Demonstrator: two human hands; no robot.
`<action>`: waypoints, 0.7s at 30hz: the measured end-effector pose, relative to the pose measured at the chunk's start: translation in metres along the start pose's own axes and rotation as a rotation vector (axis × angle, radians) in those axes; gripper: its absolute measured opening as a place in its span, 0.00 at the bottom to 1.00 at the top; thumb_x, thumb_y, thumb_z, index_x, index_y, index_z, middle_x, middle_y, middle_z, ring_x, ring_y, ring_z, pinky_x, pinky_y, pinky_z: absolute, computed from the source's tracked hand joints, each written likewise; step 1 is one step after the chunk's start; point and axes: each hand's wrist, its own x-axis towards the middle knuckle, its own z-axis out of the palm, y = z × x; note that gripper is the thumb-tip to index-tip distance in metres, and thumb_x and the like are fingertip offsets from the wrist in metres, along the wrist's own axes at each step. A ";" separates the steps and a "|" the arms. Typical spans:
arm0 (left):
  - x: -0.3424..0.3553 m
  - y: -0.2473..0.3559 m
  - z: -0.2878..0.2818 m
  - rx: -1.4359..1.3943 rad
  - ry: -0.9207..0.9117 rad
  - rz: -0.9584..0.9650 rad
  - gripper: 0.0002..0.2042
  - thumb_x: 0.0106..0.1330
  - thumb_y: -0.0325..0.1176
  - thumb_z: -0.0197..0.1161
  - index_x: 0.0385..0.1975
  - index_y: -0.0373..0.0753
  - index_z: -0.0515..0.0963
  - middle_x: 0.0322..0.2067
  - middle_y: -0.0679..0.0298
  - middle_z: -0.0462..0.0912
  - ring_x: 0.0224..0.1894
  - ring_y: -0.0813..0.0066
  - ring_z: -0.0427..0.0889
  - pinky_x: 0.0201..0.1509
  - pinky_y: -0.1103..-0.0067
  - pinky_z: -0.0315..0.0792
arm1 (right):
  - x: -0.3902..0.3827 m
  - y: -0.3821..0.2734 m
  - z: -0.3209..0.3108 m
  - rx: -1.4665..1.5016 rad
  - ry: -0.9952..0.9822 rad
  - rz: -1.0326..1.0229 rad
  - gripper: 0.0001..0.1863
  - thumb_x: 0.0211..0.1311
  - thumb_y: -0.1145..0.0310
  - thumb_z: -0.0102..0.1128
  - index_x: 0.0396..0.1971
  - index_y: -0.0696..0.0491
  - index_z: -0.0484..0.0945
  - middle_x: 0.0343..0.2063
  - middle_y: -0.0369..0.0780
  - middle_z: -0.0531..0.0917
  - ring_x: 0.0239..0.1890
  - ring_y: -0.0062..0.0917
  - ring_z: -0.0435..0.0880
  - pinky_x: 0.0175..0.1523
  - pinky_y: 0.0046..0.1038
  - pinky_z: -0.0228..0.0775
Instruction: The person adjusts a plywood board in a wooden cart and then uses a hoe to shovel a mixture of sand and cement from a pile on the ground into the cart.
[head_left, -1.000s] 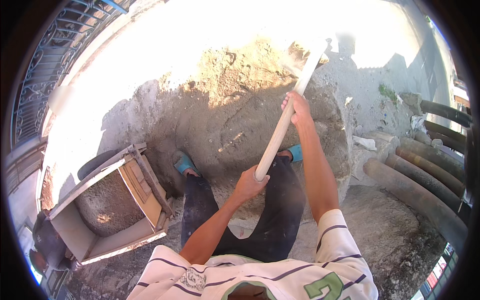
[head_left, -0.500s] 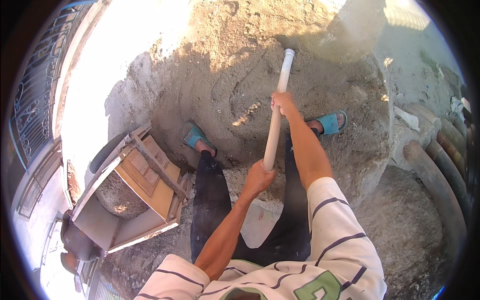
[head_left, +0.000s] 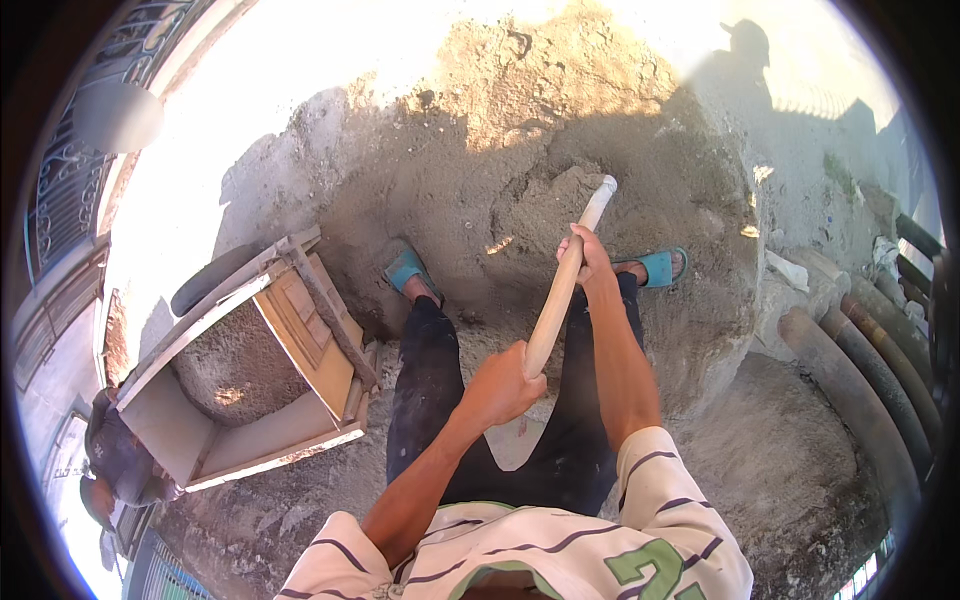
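Head view: left hand (head_left: 505, 385) and right hand (head_left: 588, 250), each grip closed round pale wooden handle (head_left: 554, 315) above grey-brown soil (head_left: 470, 215); open room between wooden box (head_left: 305, 325) and rusty pipes (head_left: 850, 392). Striped cream shirt (head_left: 590, 568) bears green print (head_left: 655, 563).

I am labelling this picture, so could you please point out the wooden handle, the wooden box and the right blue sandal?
Wooden handle (head_left: 557, 302), head view: middle of the shaft.
Wooden box (head_left: 308, 322), head view: its panelled wall.
Right blue sandal (head_left: 657, 269), head view: the strap.
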 end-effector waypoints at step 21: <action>-0.769 -0.442 -0.175 0.778 1.420 -0.962 0.15 0.47 0.16 0.59 0.37 0.36 0.74 0.37 0.57 0.77 0.47 0.53 0.74 0.56 0.64 0.65 | -0.444 0.596 0.419 -0.082 -0.412 1.042 0.18 0.57 0.67 0.67 0.45 0.54 0.72 0.45 0.40 0.78 0.54 0.33 0.75 0.64 0.47 0.66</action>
